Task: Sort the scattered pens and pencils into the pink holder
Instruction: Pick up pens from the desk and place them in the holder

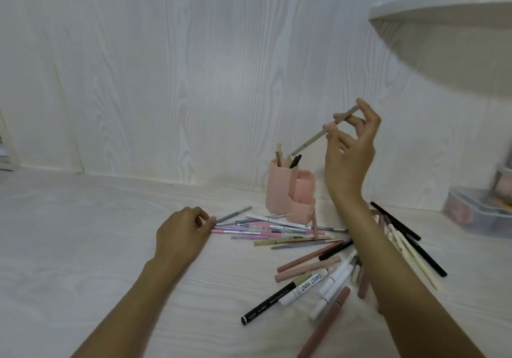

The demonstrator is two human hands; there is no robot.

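Right hand (pixel 350 147): raised above the pink holder (pixel 291 191), fingertips pinching a beige pencil (pixel 322 131) held at a slant, its lower tip just over the holder's tall compartment
Left hand (pixel 181 233): low on the surface (pixel 97 246), fingers curled, fingertips closed on the end of a grey pencil (pixel 234 214) at the left edge of the pile
Pink holder: upright near the back wall, stepped hexagonal compartments; the tall one holds a few sticks, one of them black (pixel 295 161)
Pile by the holder: pink, grey and gold pens lying roughly side by side in front of the holder's base
Near pile: white pen marked SWEET MINT (pixel 304 288), long black pen (pixel 273 301), several dusty-pink sticks, partly under the right forearm
Right of forearm: two long black pencils (pixel 410 242) and pale yellow ones
Far right: clear plastic box (pixel 476 213), blurred
Upper right: white shelf (pixel 448 25)
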